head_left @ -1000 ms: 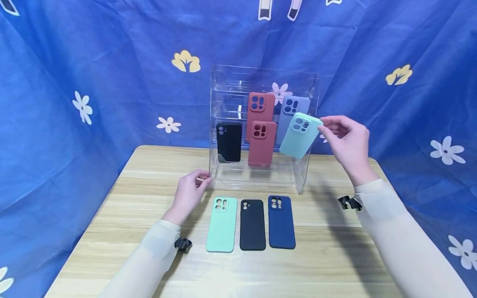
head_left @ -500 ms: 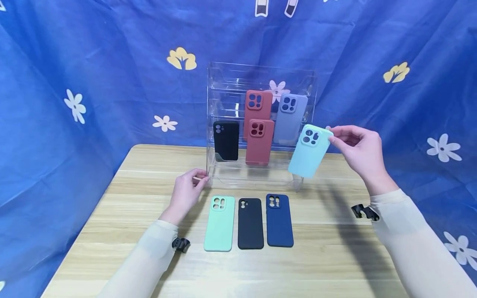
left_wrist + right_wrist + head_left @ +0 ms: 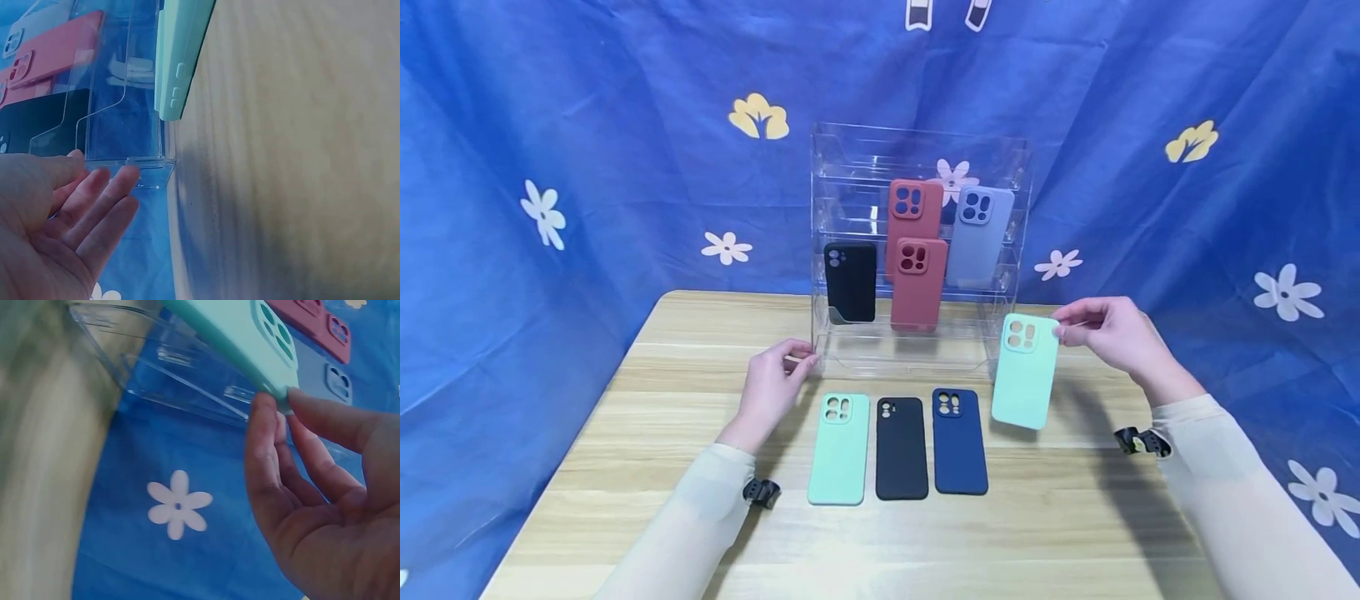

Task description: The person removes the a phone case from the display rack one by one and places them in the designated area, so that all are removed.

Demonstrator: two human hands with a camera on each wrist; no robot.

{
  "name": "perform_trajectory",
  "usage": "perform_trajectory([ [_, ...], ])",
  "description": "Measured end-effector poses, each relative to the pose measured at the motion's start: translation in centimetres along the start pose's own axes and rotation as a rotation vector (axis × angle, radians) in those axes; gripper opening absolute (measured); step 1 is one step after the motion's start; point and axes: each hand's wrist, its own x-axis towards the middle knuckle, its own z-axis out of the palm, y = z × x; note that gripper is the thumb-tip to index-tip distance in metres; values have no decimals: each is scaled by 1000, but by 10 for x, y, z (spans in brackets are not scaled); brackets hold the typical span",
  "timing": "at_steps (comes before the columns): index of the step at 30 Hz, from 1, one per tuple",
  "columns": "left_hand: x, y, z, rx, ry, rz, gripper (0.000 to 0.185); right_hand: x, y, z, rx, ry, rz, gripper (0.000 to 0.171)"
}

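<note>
My right hand (image 3: pixel 1111 335) pinches a mint green phone case (image 3: pixel 1027 371) by its upper right corner, thumb against fingers. The case hangs in front of the right end of a clear tiered display rack (image 3: pixel 917 367), slightly tilted. At the rack's lower left edge, my left hand (image 3: pixel 772 383) holds the side panel between thumb and fingers. On the table in front lie another mint case (image 3: pixel 839 454), a black case (image 3: pixel 902 450) and a navy case (image 3: pixel 960 446). In the right wrist view the pinched case (image 3: pixel 244 337) shows its camera cutouts.
The rack holds a black case (image 3: pixel 851 283) at left, two red cases, one upper (image 3: pixel 913 221) and one lower (image 3: pixel 917 292), and a lavender case (image 3: pixel 981 242) at right. A blue patterned curtain (image 3: pixel 647 150) surrounds the wooden table (image 3: pixel 700 333).
My right hand has brought the pinched mint case down from before the lavender case, out to the right and nearer the tabletop, turning it more upright. My left hand stays at the rack.
</note>
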Motion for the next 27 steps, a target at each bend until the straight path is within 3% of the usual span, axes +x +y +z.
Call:
perform_trajectory([
  [9,0,-3,0,2,1,11,23,-4,35,30,105,-145,92,33],
  [17,2,-3,1,-11,15,30,22,-1,62,51,129,-138,84,31],
  [27,2,-3,2,-14,8,24,23,3,90,74,45,-141,111,24],
])
